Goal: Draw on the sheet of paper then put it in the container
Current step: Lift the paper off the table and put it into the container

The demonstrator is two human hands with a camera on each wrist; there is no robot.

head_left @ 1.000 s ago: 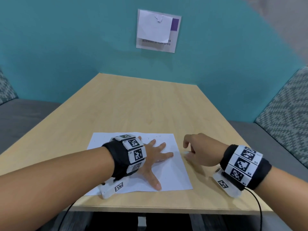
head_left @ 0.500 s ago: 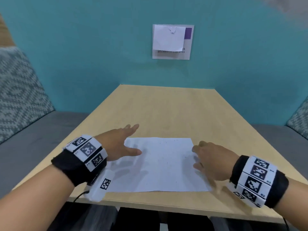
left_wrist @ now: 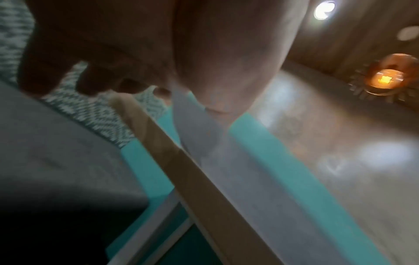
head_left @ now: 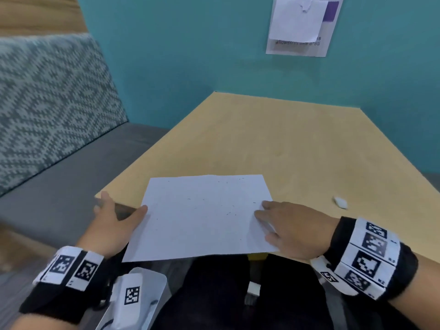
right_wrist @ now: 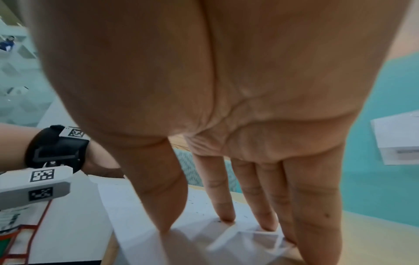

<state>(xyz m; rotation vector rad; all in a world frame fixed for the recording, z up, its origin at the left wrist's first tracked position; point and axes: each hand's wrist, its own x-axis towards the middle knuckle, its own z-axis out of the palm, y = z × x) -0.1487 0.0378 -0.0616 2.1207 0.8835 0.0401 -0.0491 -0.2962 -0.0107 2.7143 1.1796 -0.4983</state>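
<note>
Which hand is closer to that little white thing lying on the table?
Right. The right hand presses the paper's right edge, with the little white thing just beyond it. The left hand is at the paper's far left edge.

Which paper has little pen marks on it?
The sheet of paper on the table, between both hands. The paper on the wall sign looks blank.

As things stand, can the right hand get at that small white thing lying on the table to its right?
Probably yes. The small white thing lies on bare table beside the right hand, nothing between. But that hand's fingers press the paper, so it must let go first.
</note>
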